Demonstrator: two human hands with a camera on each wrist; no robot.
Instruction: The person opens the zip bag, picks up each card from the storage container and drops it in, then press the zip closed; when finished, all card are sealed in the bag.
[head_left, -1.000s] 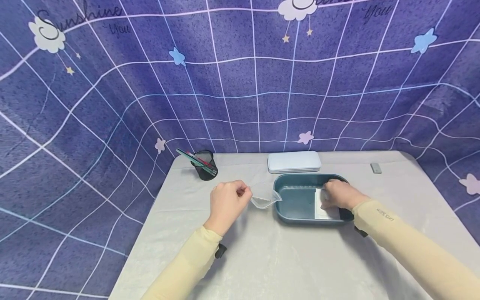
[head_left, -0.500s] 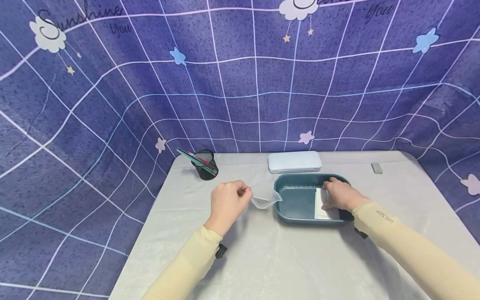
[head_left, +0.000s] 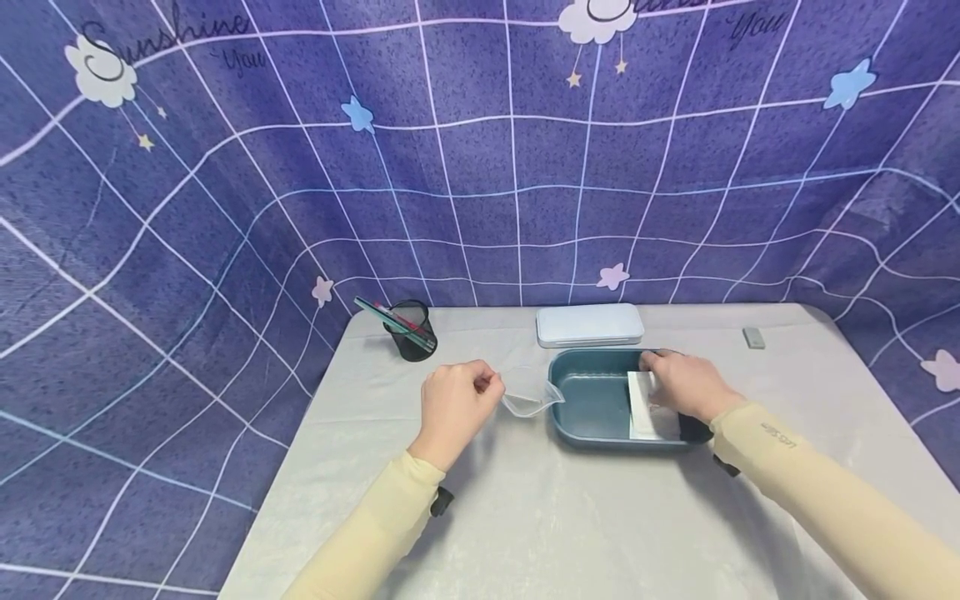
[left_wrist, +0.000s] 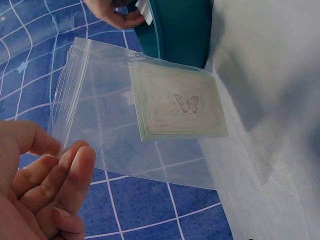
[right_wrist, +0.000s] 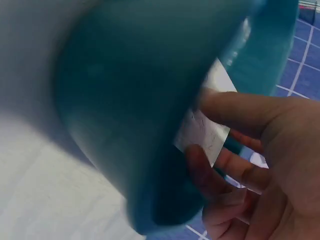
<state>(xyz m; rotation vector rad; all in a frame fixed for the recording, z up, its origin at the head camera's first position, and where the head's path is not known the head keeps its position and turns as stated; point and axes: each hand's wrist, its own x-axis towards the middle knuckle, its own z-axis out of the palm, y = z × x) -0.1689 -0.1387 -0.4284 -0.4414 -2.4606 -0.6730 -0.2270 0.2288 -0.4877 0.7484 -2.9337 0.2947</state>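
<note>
My left hand (head_left: 459,410) pinches the edge of a clear zip-lock bag (head_left: 527,393) at its zip end. In the left wrist view, the bag holds a small stack of pale cards (left_wrist: 182,102), the front one printed with a butterfly. My right hand (head_left: 688,385) reaches into a dark teal basin (head_left: 592,408) and grips a white paper card (head_left: 643,408). Part of the card is hidden behind the fingers. In the right wrist view, the thumb lies on the face of the card (right_wrist: 202,132) and other fingers are at its edge; the basin wall hides its lower part.
A pale blue case (head_left: 589,325) lies behind the basin. At the back left stands a black mesh pen holder (head_left: 409,332) with pens or pencils leaning out. A small grey block (head_left: 753,337) lies at the back right of the table (head_left: 570,525). A patterned curtain (head_left: 480,167) hangs behind.
The right hand has shifted slightly inside the basin and its fingers have drawn closer together. The white card has tilted a little. The left hand and bag have stayed in place.
</note>
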